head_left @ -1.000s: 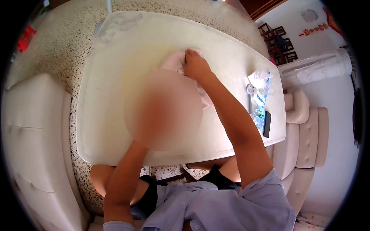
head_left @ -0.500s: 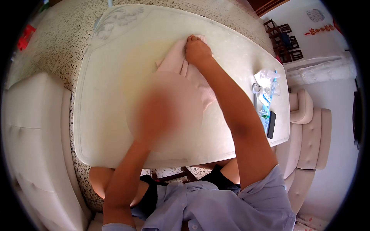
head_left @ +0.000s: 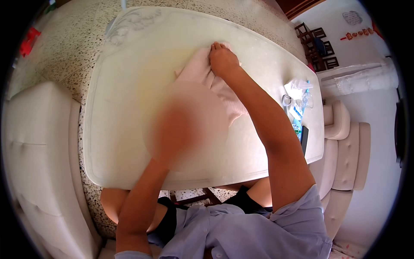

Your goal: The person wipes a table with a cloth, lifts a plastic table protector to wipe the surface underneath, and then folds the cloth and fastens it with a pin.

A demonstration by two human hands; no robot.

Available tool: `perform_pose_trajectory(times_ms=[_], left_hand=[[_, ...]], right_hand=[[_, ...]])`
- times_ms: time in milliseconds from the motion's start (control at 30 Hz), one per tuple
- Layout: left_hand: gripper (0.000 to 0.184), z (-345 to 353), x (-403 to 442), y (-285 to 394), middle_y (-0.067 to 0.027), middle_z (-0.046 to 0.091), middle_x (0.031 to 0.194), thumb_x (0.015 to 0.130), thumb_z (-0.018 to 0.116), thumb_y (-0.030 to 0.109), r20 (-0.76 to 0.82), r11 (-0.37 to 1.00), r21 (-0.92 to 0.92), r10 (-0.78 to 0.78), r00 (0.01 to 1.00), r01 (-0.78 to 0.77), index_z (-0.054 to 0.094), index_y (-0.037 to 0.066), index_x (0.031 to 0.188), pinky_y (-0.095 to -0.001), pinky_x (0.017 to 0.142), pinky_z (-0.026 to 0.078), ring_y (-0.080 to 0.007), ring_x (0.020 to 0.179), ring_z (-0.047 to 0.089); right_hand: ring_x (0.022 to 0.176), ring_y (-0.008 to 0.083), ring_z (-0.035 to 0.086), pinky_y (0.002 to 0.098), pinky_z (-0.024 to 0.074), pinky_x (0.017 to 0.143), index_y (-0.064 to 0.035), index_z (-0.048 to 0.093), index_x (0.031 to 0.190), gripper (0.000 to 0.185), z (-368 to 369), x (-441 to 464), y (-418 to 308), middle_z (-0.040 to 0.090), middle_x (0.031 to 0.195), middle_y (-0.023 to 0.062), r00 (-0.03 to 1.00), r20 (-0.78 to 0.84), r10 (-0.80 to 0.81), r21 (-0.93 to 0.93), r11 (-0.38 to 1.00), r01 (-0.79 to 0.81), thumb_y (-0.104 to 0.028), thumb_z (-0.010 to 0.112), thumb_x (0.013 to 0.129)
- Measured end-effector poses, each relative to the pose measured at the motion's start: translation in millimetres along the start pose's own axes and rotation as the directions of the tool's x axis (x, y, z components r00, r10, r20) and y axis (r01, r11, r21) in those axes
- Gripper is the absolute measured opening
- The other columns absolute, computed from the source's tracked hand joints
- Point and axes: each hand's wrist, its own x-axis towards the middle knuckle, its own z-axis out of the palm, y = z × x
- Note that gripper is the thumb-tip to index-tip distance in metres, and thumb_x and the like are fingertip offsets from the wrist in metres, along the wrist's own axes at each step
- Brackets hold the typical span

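A pale pink, knit-looking cloth (head_left: 196, 64) lies folded and wrinkled across the middle of the table. At its far end, the curled fingers of my right hand (head_left: 223, 60) are closed on the cloth. My left hand (head_left: 179, 131) is over the cloth's near end, but a round blur covers it. Its fingers cannot be made out, nor whether it grips the fabric. Part of the cloth shows beside my right forearm, spreading toward the right.
The pale table (head_left: 120, 142) has a rounded edge. On its right side are a clear plastic item (head_left: 297, 88), a blue-and-white packet (head_left: 296, 111) and a black object (head_left: 304, 139) partly behind my arm. A cream sofa (head_left: 39, 151) stands at left, and another seat (head_left: 347, 155) at right.
My right hand has shifted slightly right and nearer, and its forearm has swung right, covering more of the black object. The cloth's creases have changed a little. My left hand stays about where it was.
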Motion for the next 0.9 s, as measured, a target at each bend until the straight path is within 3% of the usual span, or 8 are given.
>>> perform_pose_trajectory(times_ms=[67, 167, 267, 400, 467, 667, 867, 900], left_hand=[[0.031, -0.8, -0.5, 2.1, -0.0134, 0.069, 0.129, 0.085, 0.081, 0.015, -0.016, 1.0, 0.01, -0.006, 1.0, 0.006, 0.079, 0.008, 0.115, -0.0451, 0.094, 0.059, -0.0346, 0.121, 0.067], [0.027, 0.5, 2.9, 1.1, -0.0115, 0.07, 0.127, 0.081, 0.083, 0.012, -0.056, 0.999, 0.013, -0.028, 0.998, 0.029, 0.081, 0.011, 0.108, -0.0438, 0.09, 0.06, -0.0341, 0.12, 0.067], [0.027, 1.3, -1.0, 0.7, -0.0114, 0.07, 0.128, 0.082, 0.082, 0.013, -0.039, 0.999, 0.003, -0.046, 0.998, 0.047, 0.081, 0.01, 0.109, -0.0436, 0.089, 0.06, -0.0334, 0.12, 0.067], [0.028, 4.4, -2.4, -5.5, -0.0109, 0.069, 0.129, 0.082, 0.082, 0.012, -0.024, 0.999, 0.009, -0.038, 0.999, 0.038, 0.08, 0.01, 0.109, -0.0433, 0.089, 0.06, -0.0333, 0.12, 0.067], [0.027, 7.1, -5.4, -6.5, -0.0108, 0.069, 0.129, 0.081, 0.082, 0.013, -0.016, 0.999, 0.001, -0.053, 0.998, 0.053, 0.08, 0.01, 0.108, -0.044, 0.09, 0.06, -0.0335, 0.121, 0.066], [0.03, 4.9, -5.3, -4.9, -0.0107, 0.069, 0.13, 0.081, 0.082, 0.011, -0.028, 0.999, 0.007, -0.053, 0.998, 0.054, 0.08, 0.009, 0.111, -0.0444, 0.093, 0.059, -0.0342, 0.121, 0.066], [0.029, 4.6, -3.9, -6.1, -0.0115, 0.069, 0.128, 0.081, 0.082, 0.011, -0.022, 0.999, 0.009, -0.037, 0.999, 0.037, 0.08, 0.008, 0.11, -0.0444, 0.091, 0.06, -0.0349, 0.12, 0.067], [0.029, 5.4, -3.2, -6.7, -0.0114, 0.069, 0.128, 0.081, 0.082, 0.011, -0.033, 0.999, 0.001, -0.036, 0.999, 0.036, 0.08, 0.008, 0.11, -0.0442, 0.09, 0.06, -0.0347, 0.119, 0.067]], right_hand=[[0.131, 0.0328, 0.063, 0.0406, 0.0523, 0.11, 0.0036, 0.062, 0.141, 0.045, -1.5, 6.7, -5.2, 0.062, 0.146, 0.0186, 0.996, 0.062, 0.063, -0.038, 0.997, -0.061, -0.016, 0.059, 0.1], [0.146, 0.0338, 0.056, 0.0405, 0.053, 0.115, 0.0065, 0.059, 0.146, 0.05, 40.9, -9.8, 9.5, 0.052, 0.163, 0.0201, 0.999, 0.011, 0.05, 0.192, 0.98, -0.051, -0.01, 0.06, 0.099], [0.145, 0.0344, 0.056, 0.0406, 0.0517, 0.116, 0.0072, 0.064, 0.141, 0.046, -8.0, -55.5, -6.9, 0.053, 0.162, 0.0205, 0.995, 0.081, -0.065, 0.01, 0.998, 0.064, -0.009, 0.061, 0.098], [0.144, 0.0359, 0.057, 0.0423, 0.0509, 0.117, 0.0082, 0.066, 0.137, 0.043, 13.7, -48.2, -3.3, 0.053, 0.162, 0.0218, 0.999, 0.004, 0.048, 0.213, 0.976, -0.048, -0.01, 0.062, 0.098], [0.144, 0.0363, 0.057, 0.0432, 0.0509, 0.117, 0.0082, 0.064, 0.139, 0.045, 21.1, -40.9, -2.2, 0.053, 0.162, 0.0222, 0.998, -0.061, 0.027, 0.154, 0.988, -0.017, -0.011, 0.062, 0.098], [0.147, 0.0358, 0.055, 0.0428, 0.0483, 0.12, 0.0077, 0.054, 0.151, 0.053, -1.5, 1.7, 2.3, 0.051, 0.164, 0.0223, 0.992, 0.102, 0.072, -0.001, 0.997, -0.072, -0.015, 0.055, 0.103], [0.151, 0.0367, 0.051, 0.0436, 0.0471, 0.122, 0.0085, 0.049, 0.157, 0.056, 25.2, 58.1, 38.6, 0.045, 0.169, 0.0239, 0.981, 0.164, 0.102, 0.025, 0.994, -0.108, -0.018, 0.048, 0.107], [0.152, 0.0359, 0.051, 0.0444, 0.0479, 0.121, 0.0085, 0.051, 0.155, 0.055, -2.8, 51.8, 32.3, 0.044, 0.169, 0.0249, 0.969, 0.166, 0.182, 0.109, 0.973, -0.202, -0.018, 0.047, 0.106]])
